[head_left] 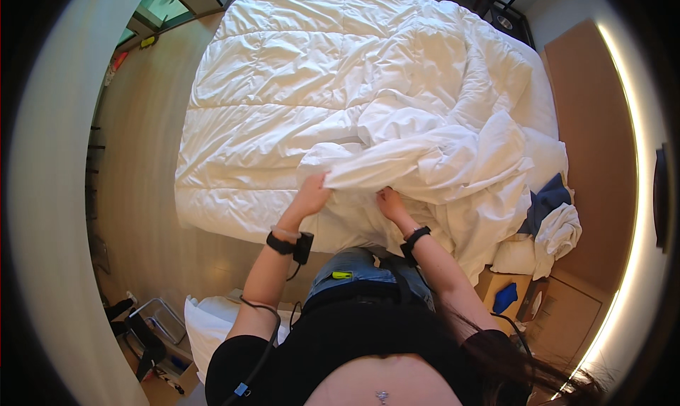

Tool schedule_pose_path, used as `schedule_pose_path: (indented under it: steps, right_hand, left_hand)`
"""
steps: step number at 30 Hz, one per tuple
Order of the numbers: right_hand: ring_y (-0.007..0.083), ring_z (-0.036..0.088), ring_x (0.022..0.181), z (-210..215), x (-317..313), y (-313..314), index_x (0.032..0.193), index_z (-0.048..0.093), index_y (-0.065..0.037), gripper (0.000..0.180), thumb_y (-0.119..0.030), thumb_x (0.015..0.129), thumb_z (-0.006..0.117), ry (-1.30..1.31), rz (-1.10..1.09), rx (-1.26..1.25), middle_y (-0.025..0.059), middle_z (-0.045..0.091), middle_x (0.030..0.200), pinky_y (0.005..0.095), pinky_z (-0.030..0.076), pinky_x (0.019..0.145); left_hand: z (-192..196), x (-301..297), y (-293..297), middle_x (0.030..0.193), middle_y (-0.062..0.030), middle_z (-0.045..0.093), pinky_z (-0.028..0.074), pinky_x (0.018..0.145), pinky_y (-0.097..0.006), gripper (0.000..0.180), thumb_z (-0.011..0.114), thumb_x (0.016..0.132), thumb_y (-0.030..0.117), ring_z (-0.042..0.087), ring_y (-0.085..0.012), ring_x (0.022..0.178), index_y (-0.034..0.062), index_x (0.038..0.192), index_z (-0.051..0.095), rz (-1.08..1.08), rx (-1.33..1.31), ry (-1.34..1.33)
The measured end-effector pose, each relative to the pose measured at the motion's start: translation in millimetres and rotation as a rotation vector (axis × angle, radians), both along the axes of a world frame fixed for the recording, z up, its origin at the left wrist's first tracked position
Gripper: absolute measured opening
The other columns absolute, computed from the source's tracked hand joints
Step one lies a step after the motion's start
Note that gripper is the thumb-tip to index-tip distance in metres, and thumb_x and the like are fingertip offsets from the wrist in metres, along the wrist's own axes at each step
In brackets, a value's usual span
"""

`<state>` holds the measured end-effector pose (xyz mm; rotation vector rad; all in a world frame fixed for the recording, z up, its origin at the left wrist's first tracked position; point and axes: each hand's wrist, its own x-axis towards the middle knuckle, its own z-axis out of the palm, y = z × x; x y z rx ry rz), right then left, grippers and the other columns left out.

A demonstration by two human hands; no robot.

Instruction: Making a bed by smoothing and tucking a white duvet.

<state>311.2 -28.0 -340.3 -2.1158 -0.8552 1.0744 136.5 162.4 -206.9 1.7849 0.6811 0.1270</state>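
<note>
A white quilted duvet [269, 73] is spread over the bed, with stitched lines running across it. On its near right part lies a plain, thinner white duvet cover [439, 154], bunched in loose folds. My left hand [312, 195] is closed on the cover's edge, which is pulled into a taut band running to the right. A little to the right, my right hand [391, 204] is also closed, with its fingers against the cover's near folds. Part of the fabric in its fingers is hidden. Both hands are just above the bed's near side.
Right of the bed stands a brown headboard panel [591, 151] with a light strip. A blue cloth [549, 202] and crumpled white cloth [558, 232] lie at the near right corner. A bedside cabinet [496, 285] holds a blue item. White bedding [212, 324] and a metal-framed chair [164, 321] are behind me, left.
</note>
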Motion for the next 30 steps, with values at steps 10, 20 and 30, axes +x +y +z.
schedule_pose_path:
  steps: [10,20,30]
  right_hand:
    - [0.0322,0.062,0.099,-34.2,-39.8,42.4,0.116,0.059,-0.001,0.031,-0.011,0.086,0.057,-0.103,0.210,0.258,0.0173,0.066,0.105,0.0385,0.048,0.088]
    - [0.0279,0.062,0.097,-42.7,-30.9,-7.0,0.118,0.058,-0.001,0.032,-0.012,0.088,0.056,-0.279,0.375,0.392,0.0147,0.067,0.105,0.0370,0.048,0.087]
    - [0.0127,0.056,0.092,253.0,62.1,-66.8,0.119,0.058,-0.002,0.031,-0.006,0.088,0.060,0.198,0.170,0.366,0.0047,0.064,0.101,0.0261,0.045,0.084]
  left_hand:
    - [47.0,-25.7,-75.6,0.104,-0.0013,0.064,0.045,0.082,-0.029,0.038,0.057,0.088,0.017,0.053,-0.0108,0.093,-0.0005,0.121,0.057,-0.286,-0.526,-0.069]
    - [-33.0,-52.0,-23.2,0.087,-0.0188,0.068,0.050,0.075,-0.040,0.031,0.063,0.077,0.019,0.065,-0.0331,0.084,0.0050,0.104,0.066,0.120,0.074,0.078]
    - [-110.2,-26.1,43.9,0.075,-0.0231,0.064,0.050,0.066,-0.051,0.015,0.059,0.074,0.019,0.061,-0.0432,0.075,0.0074,0.082,0.066,0.571,0.565,0.263]
